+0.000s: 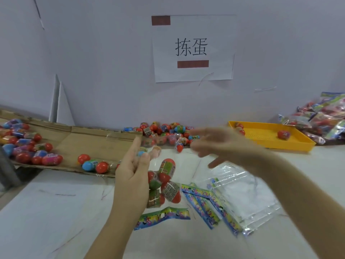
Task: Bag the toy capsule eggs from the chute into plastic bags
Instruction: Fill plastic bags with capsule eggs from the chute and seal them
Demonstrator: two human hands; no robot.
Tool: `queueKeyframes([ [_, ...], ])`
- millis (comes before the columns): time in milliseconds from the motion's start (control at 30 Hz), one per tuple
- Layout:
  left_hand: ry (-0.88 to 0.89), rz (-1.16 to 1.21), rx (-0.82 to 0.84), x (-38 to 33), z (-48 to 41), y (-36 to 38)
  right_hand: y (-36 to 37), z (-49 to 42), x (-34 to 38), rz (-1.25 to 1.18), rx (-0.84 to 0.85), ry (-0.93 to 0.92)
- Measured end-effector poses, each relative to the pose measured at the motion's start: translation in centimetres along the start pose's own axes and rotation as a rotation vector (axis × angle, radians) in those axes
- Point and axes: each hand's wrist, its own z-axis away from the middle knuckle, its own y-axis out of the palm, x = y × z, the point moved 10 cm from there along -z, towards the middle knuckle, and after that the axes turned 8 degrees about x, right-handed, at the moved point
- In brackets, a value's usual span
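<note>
— What colours are coming through?

— I'm seeing the capsule eggs (169,170) showing red halves and green printed wraps; those on the brown cardboard chute (89,141) are mixing red, blue and pink.

— And the bags?

— The plastic bags (246,199) are reading clear, their header strips (164,215) running rainbow-patterned with blue edges. The tray (261,134) is showing yellow, the bench (56,212) white.

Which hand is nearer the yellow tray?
Right. The right hand is just left of the tray; the left hand is farther left, by the chute.
</note>
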Motion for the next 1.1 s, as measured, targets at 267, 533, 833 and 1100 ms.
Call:
queueKeyframes([
  [267,-0.096,0.183,0.061,0.5,-0.2,0.7,6.5,-2.4,-4.5,-0.506,-0.082,-0.010],
  [533,-0.184,0.239,0.289,1.3,0.1,2.8,4.9,-1.6,-4.9,-0.650,-0.234,-0.098],
  [833,-0.196,0.332,0.053,1.7,0.0,0.8,4.4,-1.1,-4.5,-0.548,-0.320,-0.138],
  [1100,-0.114,0.464,-0.042,0.5,-0.1,-0.4,3.1,-0.6,-4.5,-0.735,-0.337,-0.191],
])
